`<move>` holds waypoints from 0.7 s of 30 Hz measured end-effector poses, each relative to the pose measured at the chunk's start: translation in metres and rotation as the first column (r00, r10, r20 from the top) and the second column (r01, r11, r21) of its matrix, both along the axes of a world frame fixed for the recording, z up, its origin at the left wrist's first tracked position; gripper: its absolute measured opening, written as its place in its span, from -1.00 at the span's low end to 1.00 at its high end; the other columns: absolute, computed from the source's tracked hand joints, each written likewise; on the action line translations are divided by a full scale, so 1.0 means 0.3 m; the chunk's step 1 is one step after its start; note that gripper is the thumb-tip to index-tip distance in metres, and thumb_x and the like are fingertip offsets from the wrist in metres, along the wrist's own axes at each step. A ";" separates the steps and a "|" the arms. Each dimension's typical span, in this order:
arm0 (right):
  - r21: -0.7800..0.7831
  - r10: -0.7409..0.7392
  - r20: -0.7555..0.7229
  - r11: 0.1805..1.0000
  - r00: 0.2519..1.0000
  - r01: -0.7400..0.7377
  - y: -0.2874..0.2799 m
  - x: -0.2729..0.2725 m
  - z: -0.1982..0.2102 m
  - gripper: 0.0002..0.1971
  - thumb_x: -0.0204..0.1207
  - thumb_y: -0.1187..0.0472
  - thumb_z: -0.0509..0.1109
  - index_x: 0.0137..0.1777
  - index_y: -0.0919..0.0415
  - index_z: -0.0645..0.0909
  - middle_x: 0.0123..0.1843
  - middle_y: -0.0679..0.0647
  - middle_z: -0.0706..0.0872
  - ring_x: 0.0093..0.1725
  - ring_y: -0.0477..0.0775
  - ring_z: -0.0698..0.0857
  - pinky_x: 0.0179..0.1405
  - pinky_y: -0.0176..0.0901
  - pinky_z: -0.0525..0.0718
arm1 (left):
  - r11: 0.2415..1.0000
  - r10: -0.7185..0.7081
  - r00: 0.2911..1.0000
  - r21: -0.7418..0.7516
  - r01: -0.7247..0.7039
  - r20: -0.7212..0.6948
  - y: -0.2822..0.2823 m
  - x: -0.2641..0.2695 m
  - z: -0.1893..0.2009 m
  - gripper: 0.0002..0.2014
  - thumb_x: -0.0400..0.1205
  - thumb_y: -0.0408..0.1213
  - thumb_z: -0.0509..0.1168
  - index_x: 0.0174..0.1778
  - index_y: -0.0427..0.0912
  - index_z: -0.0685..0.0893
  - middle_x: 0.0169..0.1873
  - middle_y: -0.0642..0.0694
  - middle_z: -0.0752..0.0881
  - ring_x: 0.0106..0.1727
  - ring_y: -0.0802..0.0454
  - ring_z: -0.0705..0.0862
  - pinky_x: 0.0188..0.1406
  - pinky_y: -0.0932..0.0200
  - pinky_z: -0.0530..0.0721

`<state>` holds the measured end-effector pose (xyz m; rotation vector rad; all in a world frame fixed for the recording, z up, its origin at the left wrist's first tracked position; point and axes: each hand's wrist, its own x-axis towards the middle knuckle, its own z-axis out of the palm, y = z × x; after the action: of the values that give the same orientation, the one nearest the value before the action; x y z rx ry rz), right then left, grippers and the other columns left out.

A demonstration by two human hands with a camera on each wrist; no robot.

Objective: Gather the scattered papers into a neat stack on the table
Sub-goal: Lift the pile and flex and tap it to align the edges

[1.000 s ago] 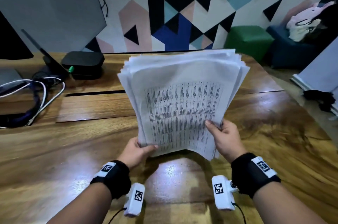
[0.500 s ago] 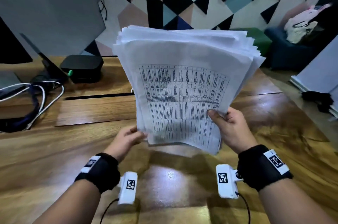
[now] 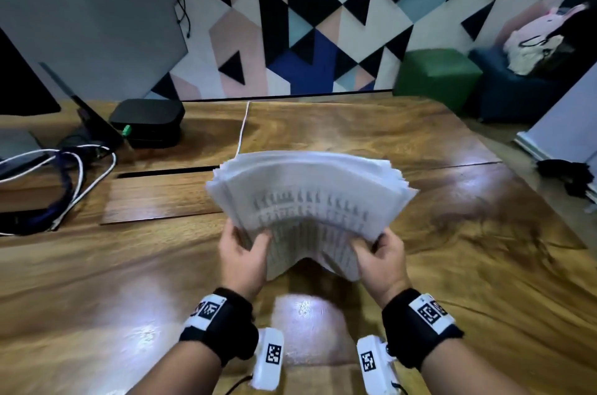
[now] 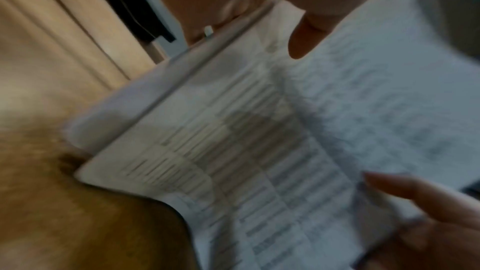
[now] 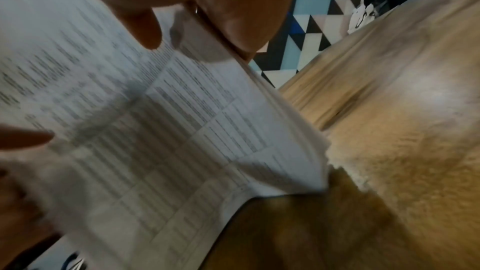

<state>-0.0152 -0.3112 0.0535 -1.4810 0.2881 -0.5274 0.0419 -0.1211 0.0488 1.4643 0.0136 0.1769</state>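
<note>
A thick stack of white papers (image 3: 310, 210) with a printed table on its top sheet stands over the middle of the wooden table (image 3: 129, 281). It is motion-blurred and its upper edges fan out unevenly. My left hand (image 3: 244, 252) grips its lower left side, thumb on the front sheet. My right hand (image 3: 378, 254) grips the lower right side the same way. The left wrist view shows the stack (image 4: 259, 151) with its lower corner close to the tabletop. In the right wrist view the papers (image 5: 155, 120) bend between both thumbs.
A black box (image 3: 147, 121) and a tangle of white and blue cables (image 3: 64, 178) lie at the table's back left. A thin white cord (image 3: 242, 129) runs behind the stack. Green (image 3: 436, 78) and blue (image 3: 510, 88) stools stand beyond the table's right end.
Both hands raised the stack, then brought it down fast toward the table. The left hand, which had loosened on the edge, now grips the papers again.
</note>
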 end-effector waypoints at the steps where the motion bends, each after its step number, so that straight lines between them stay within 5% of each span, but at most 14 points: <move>1: 0.004 -0.023 -0.006 1.000 1.000 0.023 -0.011 0.002 0.001 -0.74 0.41 0.63 0.42 -0.14 0.25 0.67 -0.34 -0.32 0.81 -0.28 -0.42 0.71 -0.21 -0.44 0.66 | 1.000 0.005 1.000 0.016 -0.005 0.007 0.010 -0.004 -0.012 -0.71 0.41 -0.43 0.38 0.06 -0.26 0.61 -0.14 -0.03 0.76 -0.13 0.25 0.71 0.03 0.11 0.67; 3: -0.004 -0.071 0.029 0.997 0.997 0.071 -0.039 0.021 0.032 -0.85 0.34 0.50 0.42 -0.23 0.24 0.64 -0.43 -0.35 0.76 -0.36 -0.43 0.67 -0.28 -0.53 0.62 | 1.000 -0.013 0.999 0.025 0.012 0.038 0.022 0.003 -0.008 -0.81 0.45 -0.51 0.43 -0.07 -0.27 0.62 -0.28 0.07 0.78 -0.22 0.35 0.69 -0.09 0.28 0.64; 5: -0.004 -0.091 0.054 0.996 0.994 0.091 -0.068 0.043 0.075 -0.89 0.26 0.41 0.34 -0.37 0.19 0.59 -0.54 -0.32 0.69 -0.47 -0.41 0.58 -0.39 -0.53 0.55 | 0.999 -0.029 0.996 0.028 0.027 0.079 0.037 0.020 0.012 -0.86 0.39 -0.33 0.46 -0.19 -0.17 0.64 -0.35 0.20 0.80 -0.29 0.40 0.66 -0.18 0.44 0.61; 8: -0.035 -0.100 0.045 0.994 0.994 0.102 -0.087 0.055 0.093 -0.71 0.38 0.55 0.39 -0.43 0.17 0.64 -0.56 -0.28 0.66 -0.48 -0.38 0.54 -0.44 -0.47 0.54 | 1.000 -0.026 0.989 -0.003 0.027 0.143 0.047 0.042 0.058 -0.79 0.30 -0.14 0.35 -0.19 -0.10 0.63 -0.35 0.16 0.80 -0.30 0.38 0.65 -0.23 0.44 0.62; 13: 0.001 -0.112 0.071 0.994 0.991 0.112 0.043 0.043 0.105 -0.71 0.49 0.61 0.34 -0.23 0.22 0.68 -0.45 -0.34 0.74 -0.37 -0.44 0.65 -0.32 -0.56 0.57 | 0.996 -0.037 0.991 -0.073 0.046 0.128 -0.071 0.008 0.082 -0.78 0.49 -0.35 0.32 0.02 -0.04 0.60 -0.11 -0.04 0.73 -0.09 0.12 0.69 -0.02 0.17 0.68; 17: 0.023 -0.221 0.164 0.975 0.961 0.220 0.057 0.046 0.155 -0.72 0.53 0.50 0.38 -0.21 0.09 0.68 -0.36 -0.34 0.78 -0.29 -0.41 0.69 -0.21 -0.52 0.60 | 0.994 0.051 0.978 -0.104 -0.031 0.201 -0.059 0.018 0.149 -0.79 0.57 -0.44 0.32 0.09 -0.14 0.58 -0.11 -0.01 0.75 -0.11 0.19 0.72 0.01 0.25 0.69; 21: 0.048 -0.180 0.204 0.984 0.962 0.174 0.039 0.041 0.165 -0.74 0.48 0.56 0.41 -0.12 0.16 0.69 -0.30 -0.32 0.81 -0.23 -0.38 0.73 -0.18 -0.51 0.63 | 0.993 0.037 0.969 -0.116 -0.008 0.243 -0.023 0.005 0.158 -0.72 0.54 -0.46 0.36 0.08 -0.05 0.57 -0.10 0.08 0.76 -0.08 0.22 0.72 -0.01 0.32 0.69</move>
<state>-0.0027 -0.2993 0.1030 -1.3659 0.2642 -0.8131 0.0434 -0.1279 0.0961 1.3201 -0.1584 0.3691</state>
